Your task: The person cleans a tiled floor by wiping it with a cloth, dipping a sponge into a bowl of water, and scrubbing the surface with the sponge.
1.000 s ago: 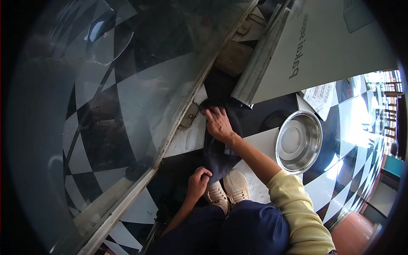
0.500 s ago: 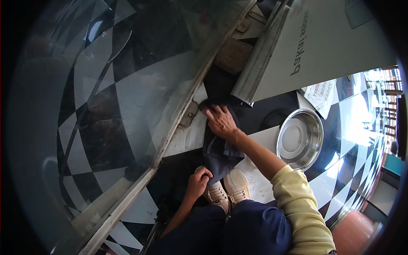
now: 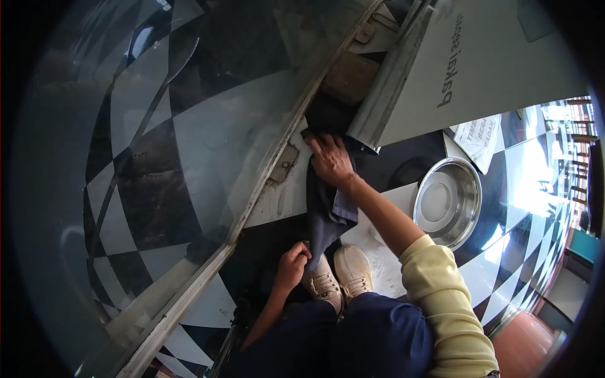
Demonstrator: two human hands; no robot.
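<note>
A dark grey cloth (image 3: 328, 217) stretches from the floor beside the glass pane down to my shoes. With bent fingers, my right hand (image 3: 332, 165) grips and presses the cloth's far end on the floor, close to the foot of a metal-edged panel. My left hand (image 3: 292, 266) is closed at the cloth's near end, just left of my shoes (image 3: 322, 283), and pinches its edge. Between the right hand and the glass pane's frame, a dirty metal plate (image 3: 285, 162) is set in a white tile.
A large glass pane (image 3: 208, 145) slants along the left. The metal-edged panel (image 3: 454, 63) with lettering stands at upper right. A shiny steel basin (image 3: 469, 217) sits on the checkered floor right of my forearm, near a printed white scale (image 3: 482, 142). A brownish block (image 3: 350, 77) lies farther back.
My right hand has pushed slightly farther away along the floor with the cloth, leaving more of the metal plate visible. My left hand stays close to the cloth's near end.
</note>
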